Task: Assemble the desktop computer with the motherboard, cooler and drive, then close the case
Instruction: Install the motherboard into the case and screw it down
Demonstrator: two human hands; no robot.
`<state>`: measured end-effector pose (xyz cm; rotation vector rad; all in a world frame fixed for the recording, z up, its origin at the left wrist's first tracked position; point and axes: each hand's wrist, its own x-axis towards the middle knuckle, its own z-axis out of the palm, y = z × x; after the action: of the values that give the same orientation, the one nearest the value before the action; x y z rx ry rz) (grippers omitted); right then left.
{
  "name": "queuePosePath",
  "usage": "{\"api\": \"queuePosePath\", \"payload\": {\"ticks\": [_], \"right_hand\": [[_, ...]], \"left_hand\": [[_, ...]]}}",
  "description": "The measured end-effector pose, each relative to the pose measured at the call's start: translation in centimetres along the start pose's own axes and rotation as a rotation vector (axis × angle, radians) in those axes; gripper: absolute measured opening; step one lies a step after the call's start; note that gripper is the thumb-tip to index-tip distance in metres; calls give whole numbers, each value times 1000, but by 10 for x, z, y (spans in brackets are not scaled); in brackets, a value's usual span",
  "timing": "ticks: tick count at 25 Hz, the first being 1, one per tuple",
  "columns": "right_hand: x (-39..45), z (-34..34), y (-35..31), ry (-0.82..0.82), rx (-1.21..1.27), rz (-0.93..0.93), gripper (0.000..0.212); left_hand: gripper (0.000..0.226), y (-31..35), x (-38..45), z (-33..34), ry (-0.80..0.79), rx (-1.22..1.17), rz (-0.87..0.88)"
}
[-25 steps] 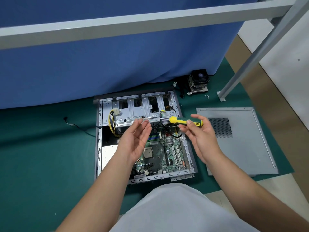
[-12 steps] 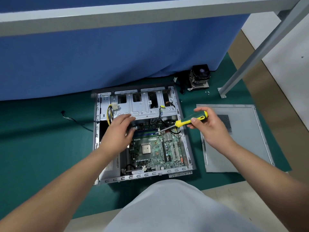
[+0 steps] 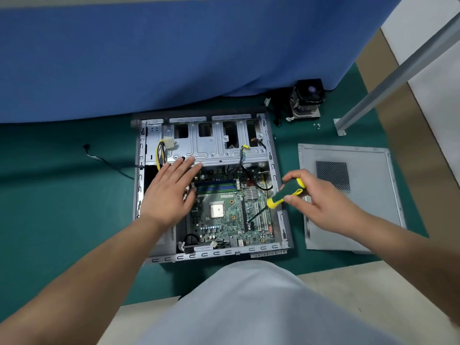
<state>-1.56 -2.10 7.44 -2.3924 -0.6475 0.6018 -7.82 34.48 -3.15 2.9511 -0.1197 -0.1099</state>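
Nearest me, over the open case (image 3: 139, 185) on the green mat (image 3: 62, 207), my right hand (image 3: 316, 202) grips the yellow-and-green screwdriver (image 3: 286, 192). Half a second ago its shaft pointed left toward the drive cage; now it slants down onto the motherboard (image 3: 224, 212) near the expansion slots. My left hand (image 3: 169, 192) has flattened, fingers straight, spread over the board's left side and holding nothing. That board lies flat inside the bare steel case, green and densely populated, its square silver processor uncovered. Right of the case lies the grey side panel (image 3: 348, 220) with its mesh vent. Farther off, by the blue cloth (image 3: 174, 58), stands the black finned cooler (image 3: 307, 100).
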Motion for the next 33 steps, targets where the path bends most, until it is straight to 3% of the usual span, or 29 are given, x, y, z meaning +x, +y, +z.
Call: {"api": "queuePosePath", "payload": {"ticks": [6, 13, 33], "right_hand": [[-7, 15, 5, -222, -254, -43, 35], [-9, 40, 5, -168, -598, -342, 37], [-14, 54, 8, -149, -628, -309, 38]], "left_hand": [[66, -3, 1, 6, 10, 3, -10], [67, -5, 1, 8, 44, -8, -9], [69, -3, 1, 7, 69, -31, -8]]}}
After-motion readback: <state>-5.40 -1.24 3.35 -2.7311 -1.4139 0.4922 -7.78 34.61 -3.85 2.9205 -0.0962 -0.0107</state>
